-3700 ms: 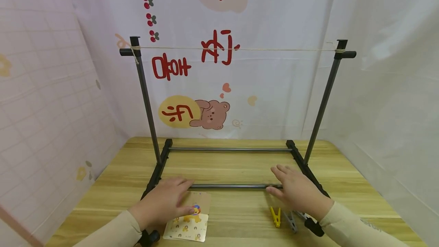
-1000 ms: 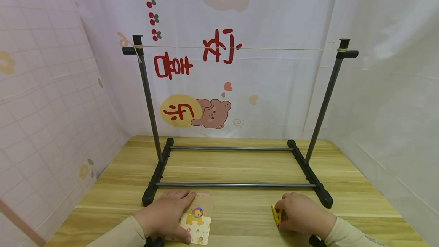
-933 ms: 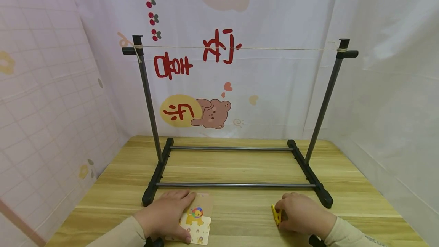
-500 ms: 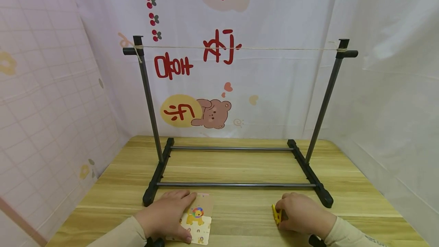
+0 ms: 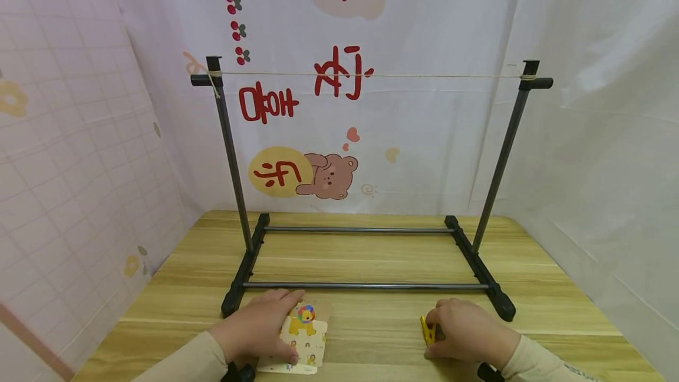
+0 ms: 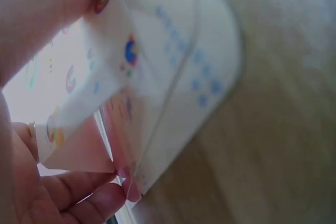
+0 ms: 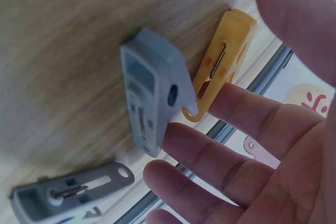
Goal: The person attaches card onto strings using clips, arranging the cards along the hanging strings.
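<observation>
In the head view my left hand [image 5: 260, 324] is at the left front of the table, on a lion-printed card [image 5: 307, 343] with rounded corners. The left wrist view shows layered, bent parts of the card [image 6: 173, 72] between thumb and fingertips, tilted off the wood. My right hand [image 5: 469, 330] is low over the right front. Its straight fingers touch a yellow clothespin [image 7: 223, 61] and a light grey clothespin [image 7: 152, 87], the thumb held apart from them. A darker grey clothespin [image 7: 73, 190] lies beside them. The hand hides both grey ones in the head view.
A black metal rack stands on the wooden table [image 5: 361, 258], its front bar [image 5: 366, 286] just beyond both hands. Between its two uprights runs a thin string [image 5: 371, 75]. Black rack ends [image 5: 490, 372] show by the wrists. Printed white cloth [image 5: 424, 134] hangs behind.
Both hands came down and nearer from over the rack's front bar. In the last half second the left fingers shifted slightly and the card bent; the right thumb moved a little off the yellow clothespin.
</observation>
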Action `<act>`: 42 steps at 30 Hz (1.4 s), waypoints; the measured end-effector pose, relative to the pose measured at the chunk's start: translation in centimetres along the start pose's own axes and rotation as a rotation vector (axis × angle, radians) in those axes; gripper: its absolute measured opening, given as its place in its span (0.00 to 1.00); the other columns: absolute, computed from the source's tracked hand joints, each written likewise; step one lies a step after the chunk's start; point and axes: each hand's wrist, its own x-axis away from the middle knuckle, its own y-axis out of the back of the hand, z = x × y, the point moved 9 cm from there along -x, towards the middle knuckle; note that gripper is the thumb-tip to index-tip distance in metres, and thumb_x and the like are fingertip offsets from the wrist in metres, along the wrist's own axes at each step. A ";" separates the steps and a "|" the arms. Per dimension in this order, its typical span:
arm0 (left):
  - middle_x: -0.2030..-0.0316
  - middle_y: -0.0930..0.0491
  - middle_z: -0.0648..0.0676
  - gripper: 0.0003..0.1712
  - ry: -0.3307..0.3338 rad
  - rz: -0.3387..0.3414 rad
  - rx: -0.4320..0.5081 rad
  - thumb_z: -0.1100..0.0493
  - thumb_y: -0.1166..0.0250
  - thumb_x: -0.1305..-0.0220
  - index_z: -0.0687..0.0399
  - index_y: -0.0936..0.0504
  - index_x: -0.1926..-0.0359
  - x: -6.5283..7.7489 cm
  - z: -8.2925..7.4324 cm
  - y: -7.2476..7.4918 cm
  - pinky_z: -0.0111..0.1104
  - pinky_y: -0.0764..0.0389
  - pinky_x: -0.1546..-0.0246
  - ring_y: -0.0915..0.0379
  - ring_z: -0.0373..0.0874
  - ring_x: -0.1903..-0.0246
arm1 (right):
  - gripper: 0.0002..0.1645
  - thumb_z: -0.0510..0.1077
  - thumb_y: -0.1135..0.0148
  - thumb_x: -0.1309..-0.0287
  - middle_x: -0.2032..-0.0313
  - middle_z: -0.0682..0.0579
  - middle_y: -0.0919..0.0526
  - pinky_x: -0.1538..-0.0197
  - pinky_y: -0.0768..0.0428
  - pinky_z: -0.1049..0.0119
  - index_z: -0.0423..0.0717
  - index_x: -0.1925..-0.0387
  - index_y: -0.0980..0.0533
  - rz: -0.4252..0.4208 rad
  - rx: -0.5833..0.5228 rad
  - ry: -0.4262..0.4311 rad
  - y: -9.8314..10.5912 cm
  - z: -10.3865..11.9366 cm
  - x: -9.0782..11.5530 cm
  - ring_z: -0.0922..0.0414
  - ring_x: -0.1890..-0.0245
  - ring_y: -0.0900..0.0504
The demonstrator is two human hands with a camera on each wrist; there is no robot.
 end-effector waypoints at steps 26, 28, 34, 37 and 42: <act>0.29 0.34 0.61 0.47 0.078 -0.018 0.314 0.47 0.16 0.47 0.56 0.24 0.30 -0.3 0.6 0.1 0.56 0.24 0.36 0.26 0.57 0.37 | 0.29 0.71 0.27 0.44 0.72 0.65 0.27 0.70 0.33 0.68 0.51 0.62 0.15 -0.013 0.026 -0.052 -0.1 0.0 -0.1 0.67 0.74 0.35; 0.30 0.31 0.62 0.38 0.101 -0.047 0.354 0.48 0.20 0.41 0.57 0.20 0.34 -0.2 0.8 0.5 0.59 0.24 0.36 0.25 0.58 0.37 | 0.28 0.71 0.27 0.44 0.72 0.65 0.28 0.70 0.34 0.68 0.51 0.63 0.15 -0.021 0.026 -0.052 -0.1 0.0 -0.1 0.67 0.75 0.35; 0.41 0.20 0.56 0.18 0.169 -0.149 0.452 0.52 0.30 0.29 0.53 0.15 0.43 -0.1 1.5 1.3 0.48 0.20 0.51 0.25 0.49 0.50 | 0.25 0.70 0.27 0.43 0.74 0.65 0.31 0.72 0.37 0.69 0.53 0.67 0.17 -0.037 0.027 -0.058 -0.1 0.1 -0.3 0.67 0.76 0.37; 0.44 0.17 0.53 0.18 0.189 -0.171 0.485 0.56 0.29 0.30 0.54 0.15 0.42 -0.2 1.8 1.4 0.45 0.22 0.54 0.27 0.47 0.53 | 0.23 0.68 0.26 0.43 0.75 0.65 0.31 0.73 0.37 0.69 0.54 0.67 0.17 -0.034 0.027 -0.065 -0.2 0.0 -0.3 0.67 0.77 0.37; 0.38 0.18 0.59 0.28 0.213 -0.189 0.615 0.63 0.25 0.37 0.58 0.19 0.37 -0.2 2.3 1.3 0.53 0.20 0.41 0.22 0.52 0.43 | 0.20 0.64 0.23 0.44 0.74 0.66 0.31 0.73 0.37 0.69 0.55 0.67 0.17 -0.031 0.019 -0.064 -0.2 0.0 -0.3 0.67 0.77 0.37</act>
